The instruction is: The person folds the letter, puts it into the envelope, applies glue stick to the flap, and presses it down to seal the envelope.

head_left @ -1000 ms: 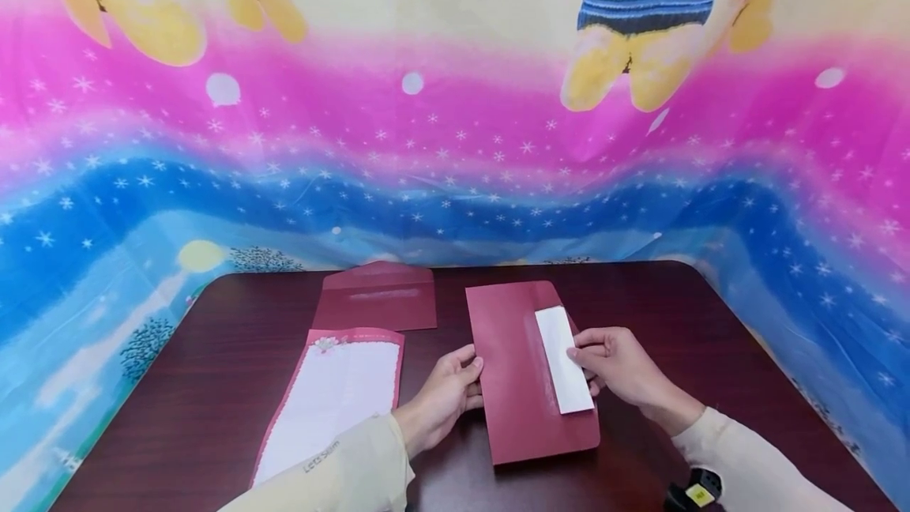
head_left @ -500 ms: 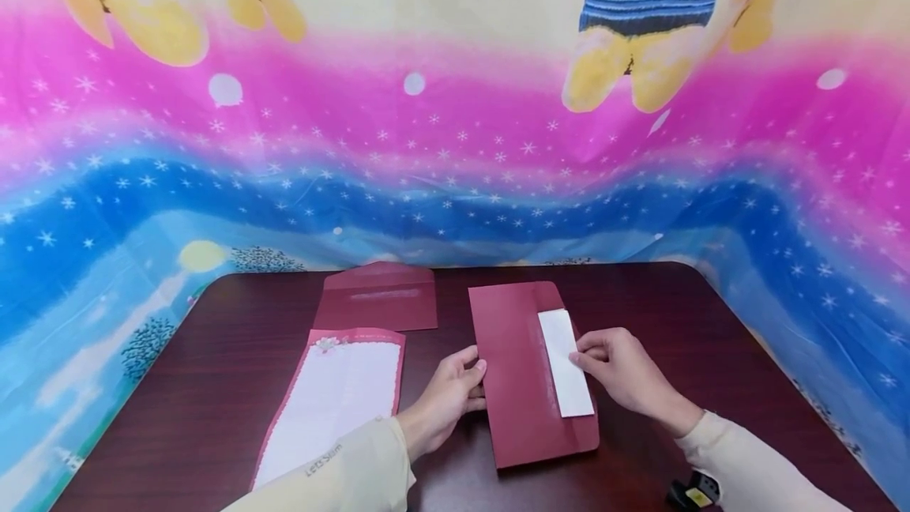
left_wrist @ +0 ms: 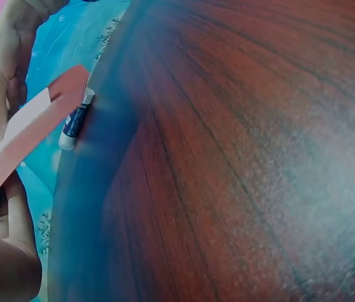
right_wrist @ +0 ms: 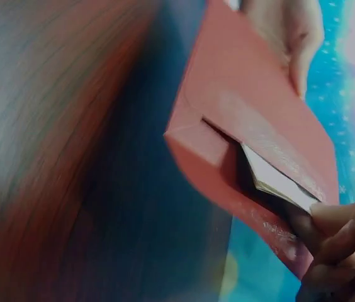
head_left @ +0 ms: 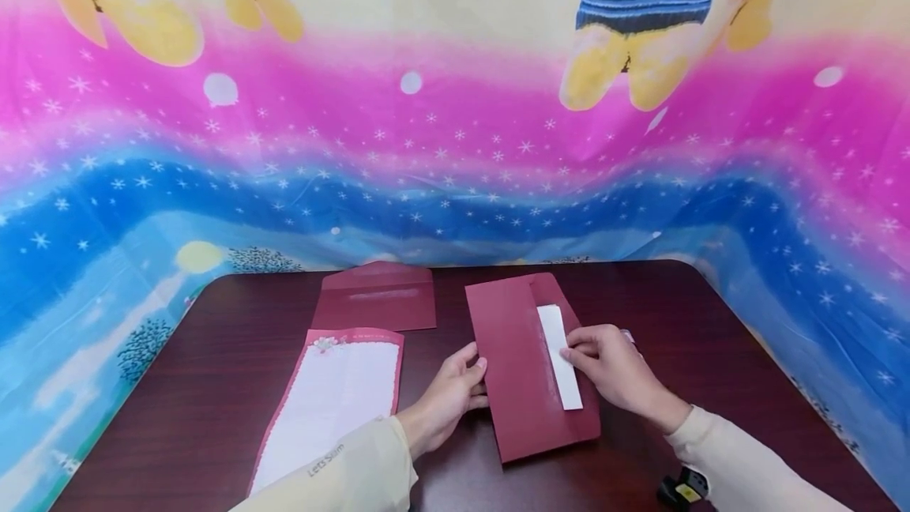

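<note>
My left hand grips a dark red envelope by its left long edge, thumb on the front face. The envelope is turned with its flap to the right. A folded white sheet of paper sticks out of the opening, and my right hand pinches its outer edge. In the right wrist view the envelope's mouth gapes, and the folded paper sits partly inside it, between the pocket and the flap. Whitish glue-like smears show along the flap and pocket edge. The inserted part of the paper is hidden.
Another red envelope lies at the back left of the dark wooden table. Before it lies a letter sheet with a red border, partly under the left sleeve. A glue stick shows in the left wrist view. A printed cloth hangs behind.
The white paper has slid left into the envelope, so a narrower strip shows. My right hand has moved slightly left with it. The left hand keeps its hold on the envelope.
</note>
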`<state>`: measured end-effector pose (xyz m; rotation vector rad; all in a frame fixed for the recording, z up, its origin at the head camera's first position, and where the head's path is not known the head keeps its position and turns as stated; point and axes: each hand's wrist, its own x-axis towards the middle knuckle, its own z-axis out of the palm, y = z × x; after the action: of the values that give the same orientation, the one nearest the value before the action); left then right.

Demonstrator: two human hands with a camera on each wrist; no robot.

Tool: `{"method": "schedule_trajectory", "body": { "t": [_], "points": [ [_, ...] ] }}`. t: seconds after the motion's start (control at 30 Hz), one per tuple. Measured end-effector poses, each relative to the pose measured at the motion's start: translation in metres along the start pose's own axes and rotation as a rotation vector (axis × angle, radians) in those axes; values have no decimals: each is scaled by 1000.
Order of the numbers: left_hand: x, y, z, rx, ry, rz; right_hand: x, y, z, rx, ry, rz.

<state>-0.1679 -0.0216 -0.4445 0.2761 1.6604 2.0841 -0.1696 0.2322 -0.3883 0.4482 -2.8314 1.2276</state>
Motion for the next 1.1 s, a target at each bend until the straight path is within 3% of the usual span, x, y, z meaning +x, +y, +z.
{"method": "schedule_trajectory", "body": {
  "t": [0.17,0.53,0.63,0.8,1.1],
  "points": [
    [1,-1,5,34,-18,23,3,0,1,168,-120,-39],
    [-1,-3,10,46,15,19,2,-4,-6,154,-260,-150],
    [-1,-3,11,45,27,21,1,-6,-8,78,-231,-170],
    [0,-2,13,26,41,46,1,-10,-8,-61,-112,-127],
    [-1,0,14,41,77,62,-3,-17,-10,-69,-47,4]
  ]
}}
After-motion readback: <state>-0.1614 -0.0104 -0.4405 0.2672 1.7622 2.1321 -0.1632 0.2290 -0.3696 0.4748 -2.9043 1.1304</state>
